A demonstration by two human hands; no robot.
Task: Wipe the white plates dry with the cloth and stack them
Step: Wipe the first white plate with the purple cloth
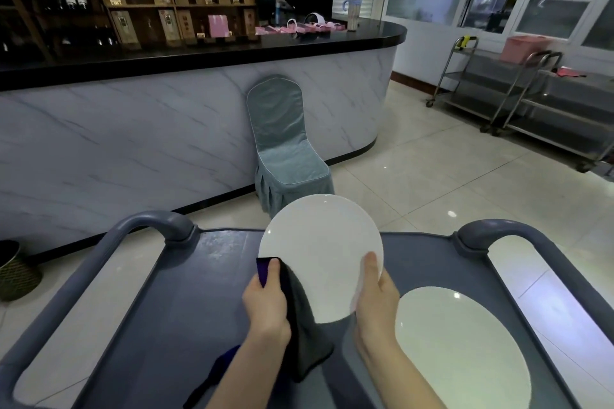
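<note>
Just one head-worn wide-angle cam here, looking forward and down, left hand and right hand close below it, counter well beyond them.

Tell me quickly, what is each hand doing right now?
Left hand: closed, pinching the dark grey cloth against the raised round white plate.
Right hand: closed, holding the same plate's edge.

- I see a grey-blue cart top across the foreground.
- One white plate lies flat on its right side, near me.
</note>
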